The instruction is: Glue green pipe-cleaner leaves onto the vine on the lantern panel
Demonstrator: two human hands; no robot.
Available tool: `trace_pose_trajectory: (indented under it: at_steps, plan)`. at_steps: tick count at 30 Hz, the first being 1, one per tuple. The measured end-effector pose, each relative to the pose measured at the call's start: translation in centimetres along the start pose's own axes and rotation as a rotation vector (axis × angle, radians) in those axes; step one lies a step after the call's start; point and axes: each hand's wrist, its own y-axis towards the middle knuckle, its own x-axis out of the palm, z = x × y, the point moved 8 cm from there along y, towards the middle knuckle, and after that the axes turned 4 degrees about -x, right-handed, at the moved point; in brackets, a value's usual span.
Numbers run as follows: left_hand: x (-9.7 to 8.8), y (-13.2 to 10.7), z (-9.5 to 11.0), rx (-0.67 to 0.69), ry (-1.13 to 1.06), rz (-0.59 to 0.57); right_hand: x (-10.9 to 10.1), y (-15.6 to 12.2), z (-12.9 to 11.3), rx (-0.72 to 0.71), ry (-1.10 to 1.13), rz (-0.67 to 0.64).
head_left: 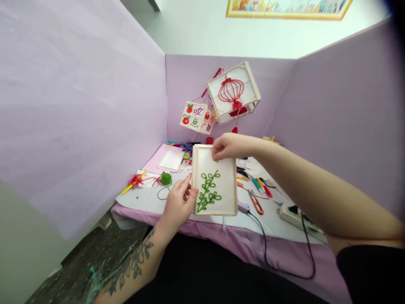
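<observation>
I hold a small wooden-framed white panel (pixel 221 177) with a green yarn plant design above the table's front edge. My left hand (pixel 179 202) grips its lower left edge, fingers closed on the frame. My right hand (pixel 228 147) pinches the panel's top edge. The panel stands nearly upright, facing me.
Two paper lanterns (pixel 234 92) (pixel 198 117) hang at the back against purple walls. On the white table cover (pixel 145 200) lie a green yarn ball (pixel 166 178), red threads (pixel 136 180), a white panel (pixel 171 160), orange snips (pixel 255 202), markers (pixel 260 185) and a power strip (pixel 295 214) with black cable.
</observation>
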Motion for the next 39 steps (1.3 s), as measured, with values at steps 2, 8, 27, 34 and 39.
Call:
trace_pose_trajectory:
  at_steps: [2, 8, 27, 34, 39]
  plan:
    - [0.1, -0.3, 0.2, 0.009, 0.050, -0.012, 1.0, 0.1, 0.4, 0.033, 0.026, -0.015]
    - [0.9, -0.2, -0.4, 0.018, 0.186, -0.039, 2.9, 0.5, 1.6, 0.063, 0.059, -0.049]
    - [1.1, 0.0, -1.5, 0.052, 0.286, 0.060, 3.2, -2.5, 4.5, 0.001, 0.255, 0.395]
    - [1.0, 0.3, -1.4, 0.041, 0.298, 0.073, 3.6, -2.2, 5.5, -0.038, 0.322, 0.600]
    - [1.0, 0.4, -1.4, 0.043, 0.286, 0.084, 3.4, -2.6, 6.1, -0.070, 0.413, 0.719]
